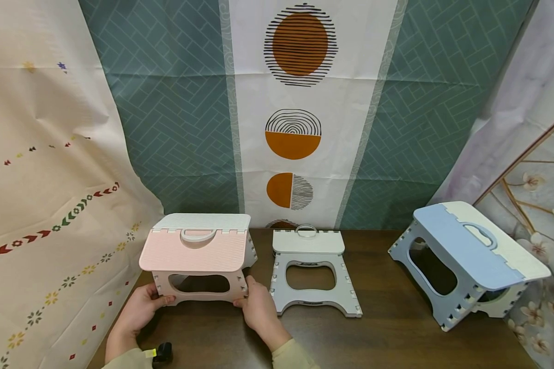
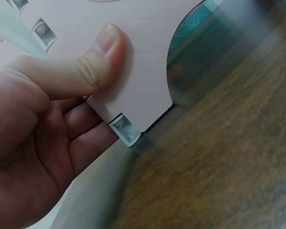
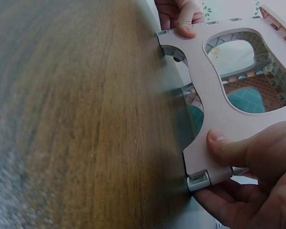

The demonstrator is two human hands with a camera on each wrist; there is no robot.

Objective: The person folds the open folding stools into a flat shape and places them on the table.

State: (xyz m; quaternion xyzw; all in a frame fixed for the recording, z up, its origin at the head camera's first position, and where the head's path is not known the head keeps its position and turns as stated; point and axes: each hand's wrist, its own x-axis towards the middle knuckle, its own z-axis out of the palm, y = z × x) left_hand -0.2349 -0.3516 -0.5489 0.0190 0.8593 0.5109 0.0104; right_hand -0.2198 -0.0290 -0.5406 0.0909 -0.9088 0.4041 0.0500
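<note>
A pink and white folding step stool (image 1: 194,253) stands unfolded at the left of the table, its pale handle lying on the top. My left hand (image 1: 140,309) grips the lower left of its front leg panel. In the left wrist view the thumb presses flat on the pink panel (image 2: 143,90) and the fingers curl behind its edge. At the lower right corner my right hand (image 1: 260,306) holds the same panel, thumb in front and fingers behind, as the right wrist view shows. Through the cut-out in the panel, the stool's inside is visible.
A grey and white folding stool (image 1: 307,297) lies folded flat just right of my right hand. Farther right a blue and white folding stool (image 1: 466,246) stands unfolded. Behind the brown table (image 1: 378,333) hangs a patterned cloth (image 1: 189,128); more cloth hangs at both sides.
</note>
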